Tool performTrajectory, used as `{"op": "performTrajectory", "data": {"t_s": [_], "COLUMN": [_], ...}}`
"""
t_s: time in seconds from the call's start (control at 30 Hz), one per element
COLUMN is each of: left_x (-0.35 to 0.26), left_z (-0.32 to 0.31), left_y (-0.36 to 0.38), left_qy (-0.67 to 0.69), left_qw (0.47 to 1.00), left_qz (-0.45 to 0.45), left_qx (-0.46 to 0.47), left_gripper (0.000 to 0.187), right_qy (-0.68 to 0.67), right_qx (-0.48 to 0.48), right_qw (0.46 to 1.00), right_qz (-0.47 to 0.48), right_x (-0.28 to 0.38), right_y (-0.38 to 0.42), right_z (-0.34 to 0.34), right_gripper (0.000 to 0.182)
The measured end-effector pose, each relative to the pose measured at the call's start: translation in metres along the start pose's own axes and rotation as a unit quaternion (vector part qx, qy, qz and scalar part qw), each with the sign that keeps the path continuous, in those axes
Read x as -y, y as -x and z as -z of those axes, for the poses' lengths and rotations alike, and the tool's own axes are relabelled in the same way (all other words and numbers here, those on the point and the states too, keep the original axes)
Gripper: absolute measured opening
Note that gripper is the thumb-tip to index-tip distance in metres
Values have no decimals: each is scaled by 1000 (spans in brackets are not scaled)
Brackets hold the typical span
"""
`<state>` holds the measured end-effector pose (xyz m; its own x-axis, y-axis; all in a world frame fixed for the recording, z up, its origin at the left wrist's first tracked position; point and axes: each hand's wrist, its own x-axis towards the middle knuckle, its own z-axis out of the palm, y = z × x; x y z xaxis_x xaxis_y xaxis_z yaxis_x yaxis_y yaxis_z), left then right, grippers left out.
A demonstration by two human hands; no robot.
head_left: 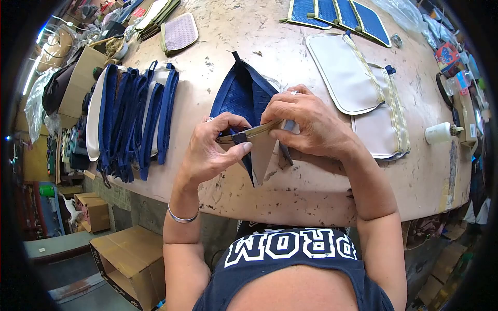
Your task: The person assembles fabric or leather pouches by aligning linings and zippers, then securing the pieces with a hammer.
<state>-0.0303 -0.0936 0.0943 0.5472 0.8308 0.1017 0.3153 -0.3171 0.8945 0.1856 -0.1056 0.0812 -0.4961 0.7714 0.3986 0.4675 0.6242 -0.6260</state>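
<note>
Between my hands is a blue zippered pouch (239,92) with a pale outer side, its mouth spread apart so the quilted blue inside shows. My left hand (211,147) pinches the near edge, where a dark tab and a brownish zipper strip meet. My right hand (310,120) grips the same strip farther right, thumb below and fingers over the top. A pale flap hangs down beneath the strip toward the table's front edge. Parts of the pouch behind my right fingers are hidden.
A row of blue-edged pouches (136,116) stands on the left of the table (228,192). Pale pouches (345,72) lie at right, near a white thread spool (438,133). Blue quilted panels (342,15) and a pinkish panel (179,34) lie farther back. A cardboard box (132,259) sits below left.
</note>
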Motion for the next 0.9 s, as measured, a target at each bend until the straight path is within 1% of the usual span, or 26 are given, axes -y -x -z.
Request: {"op": "performTrajectory", "data": {"t_s": [0.07, 0.17, 0.23, 0.33, 0.43, 0.47, 0.57, 0.63, 0.67, 0.77, 0.9], "left_x": [2, 12, 15, 15, 22, 25, 33, 36, 37, 34, 34], "left_z": [0, -1, -4, -9, -13, -16, -21, -21, -23, -25, -27], "left_y": [1, 3, 5, 7, 7, 8, 13, 16, 16, 18, 17], "left_qy": [-16, -37, -36, -61, -172, -190, -246, -294, -310, -334, -333], "left_qw": [1000, 999, 998, 995, 970, 959, 918, 882, 866, 854, 852], "left_qz": [-5, -2, 11, -6, -131, -167, -271, -336, -355, -366, -370], "left_qx": [-8, -30, -51, -80, -114, -125, -149, -154, -166, -161, -159], "left_gripper": [18, 18, 16, 14, 17, 19, 23, 25, 27, 27, 25], "right_qy": [-11, 0, -19, -35, -16, -4, -36, -73, -92, -33, 15], "right_qx": [-31, -26, -23, -13, -14, -16, -1, 18, 27, 5, 60], "right_qw": [999, 999, 999, 999, 999, 999, 999, 997, 995, 997, 993], "right_qz": [14, 21, 14, 16, 40, 49, 37, -7, -29, -67, -97], "right_x": [0, 1, 1, 0, -1, -1, 3, 7, 9, 17, 20], "right_y": [-1, -2, -2, -3, -3, -3, -2, -2, -2, -1, -1], "right_z": [-4, -7, -8, -12, -13, -13, -7, -4, -3, -10, -7], "right_gripper": [23, 24, 23, 21, 19, 18, 10, 6, 4, 10, 17]}}
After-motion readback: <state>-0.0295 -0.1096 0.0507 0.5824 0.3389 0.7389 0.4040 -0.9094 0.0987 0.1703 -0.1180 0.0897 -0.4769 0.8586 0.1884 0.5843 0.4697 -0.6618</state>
